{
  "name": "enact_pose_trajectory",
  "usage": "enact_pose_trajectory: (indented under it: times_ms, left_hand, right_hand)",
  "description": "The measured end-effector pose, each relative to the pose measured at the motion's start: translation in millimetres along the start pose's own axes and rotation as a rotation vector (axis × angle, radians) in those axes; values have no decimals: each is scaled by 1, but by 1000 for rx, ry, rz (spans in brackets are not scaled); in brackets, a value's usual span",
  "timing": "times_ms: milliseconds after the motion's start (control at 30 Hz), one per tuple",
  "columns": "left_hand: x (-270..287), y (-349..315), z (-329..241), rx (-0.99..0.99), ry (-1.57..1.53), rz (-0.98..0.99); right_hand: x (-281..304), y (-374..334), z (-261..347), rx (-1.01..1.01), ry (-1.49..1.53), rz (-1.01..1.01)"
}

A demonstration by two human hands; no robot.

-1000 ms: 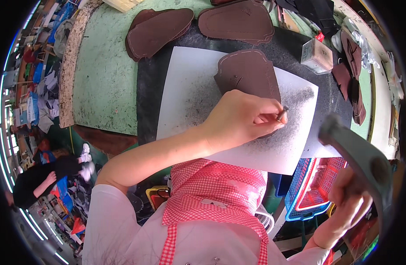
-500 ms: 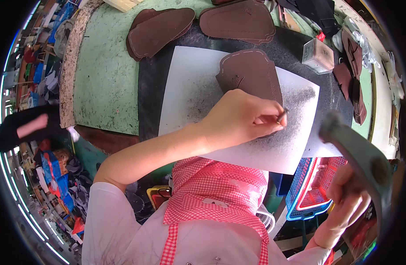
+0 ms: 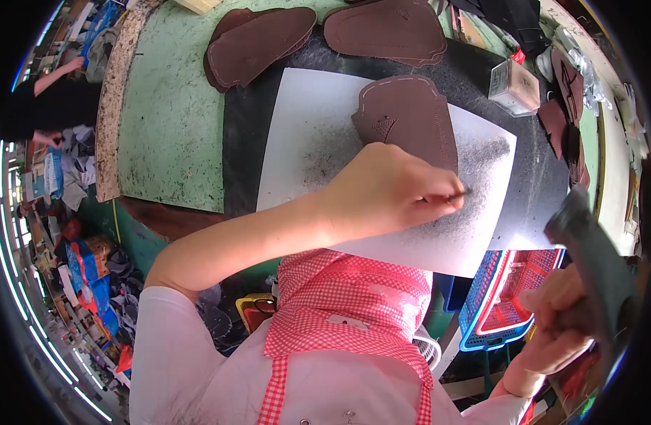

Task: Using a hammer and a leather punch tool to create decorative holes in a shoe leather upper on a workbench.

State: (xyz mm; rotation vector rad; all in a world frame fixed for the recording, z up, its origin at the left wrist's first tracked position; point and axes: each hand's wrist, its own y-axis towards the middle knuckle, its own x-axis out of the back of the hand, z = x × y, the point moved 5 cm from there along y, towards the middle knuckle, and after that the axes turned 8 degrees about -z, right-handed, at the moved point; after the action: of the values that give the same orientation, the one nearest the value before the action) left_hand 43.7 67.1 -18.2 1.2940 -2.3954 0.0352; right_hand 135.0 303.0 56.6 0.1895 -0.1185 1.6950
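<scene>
Both hands are busy. Left hand is closed in a pinch, its fingertips holding a small thin tool whose kind I cannot tell, pressed to the white sheet just beside the lower edge of one brown leather piece with a stitched outline. That piece lies on the sheet, which rests on a dark mat on the green worktable. Right hand is clenched around the handle of one hammer, raised off the table at the right, well apart from the sheet. Two more brown leather pieces lie at the far edge of the mat, and several dark ones sit at the right, near one small clear box. One blue-and-red basket stands below the table.
</scene>
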Motion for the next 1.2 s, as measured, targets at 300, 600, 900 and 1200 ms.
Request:
enact_pose_trajectory:
  times_ms: [300,600,900,1200]
  left_hand:
    - [9,-5,22,197,-234,18]
    - [10,-14,8,-189,275,3]
    - [14,-10,5,-143,132,62]
    - [18,-4,17,25,-51,154]
  right_hand:
    - [-41,21,20,-72,-184,-206]
    - [-49,16,9,-307,-333,-86]
    - [-63,27,31,140,-429,-56]
    - [-41,10,14,-122,-282,-230]
